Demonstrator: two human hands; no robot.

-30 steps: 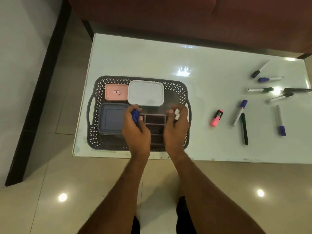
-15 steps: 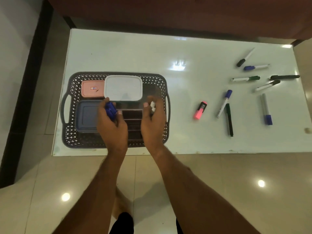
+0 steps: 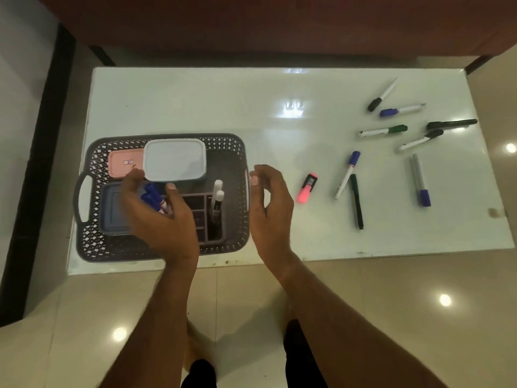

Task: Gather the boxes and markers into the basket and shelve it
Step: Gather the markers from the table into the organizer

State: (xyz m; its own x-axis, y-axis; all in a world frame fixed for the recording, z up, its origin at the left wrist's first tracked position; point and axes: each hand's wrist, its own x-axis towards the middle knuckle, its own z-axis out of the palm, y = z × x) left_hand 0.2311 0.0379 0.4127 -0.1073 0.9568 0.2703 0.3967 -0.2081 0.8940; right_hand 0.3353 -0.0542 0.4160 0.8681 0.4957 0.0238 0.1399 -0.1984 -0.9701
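Glossy white counter (image 3: 195,102) sits over a tiled floor, w/ a dark red sofa behind it. Your basket (image 3: 167,250) is at the counter's left end, near the front edge. Inside: pink box (image 3: 120,161) at back left, white box (image 3: 174,159) just right of it and overlapping it, blue box (image 3: 112,211) in front at left, and a dark divided organizer (image 3: 204,217) at front right. Two white-capped markers (image 3: 216,194) stand in the organizer's right slot; blue-capped markers (image 3: 152,193) stand at its left side, partly behind your left hand (image 3: 159,214).

Left hand hovers over the basket, fingers (image 3: 131,177) spread apart, gripping nothing. Right hand (image 3: 271,203) is at the basket's right rim, fingers loosely curled and apart, also holding nothing.

Rest of the markers lie loose on the counter's right half, well apart from the basket: pink highlighter (image 3: 307,187) closest, then a blue-capped marker (image 3: 347,175) touching a dark pen (image 3: 356,201), plus abt six more farther right.
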